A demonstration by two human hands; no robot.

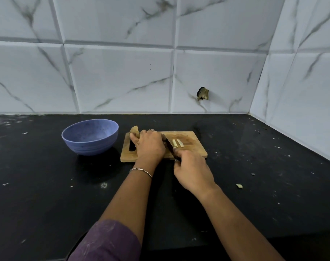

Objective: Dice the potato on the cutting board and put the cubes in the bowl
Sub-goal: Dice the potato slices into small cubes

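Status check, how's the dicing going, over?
Right hand grips dark knife; left hand rests on wooden cutting board. Two pale potato sticks cut. Speckled blue bowl empty. Nothing in the way.

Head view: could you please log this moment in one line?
left hand on cutting board, hold hidden | right hand grips knife | two potato strips beside blade | bowl left of board, no cubes visible

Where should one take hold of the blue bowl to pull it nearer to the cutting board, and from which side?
Grip the blue bowl by its rim on the side facing the cutting board, coming from above and pinching the wall there. It stands upright and open with no handle, and its wall curves in downward, so the rim probably holds best.
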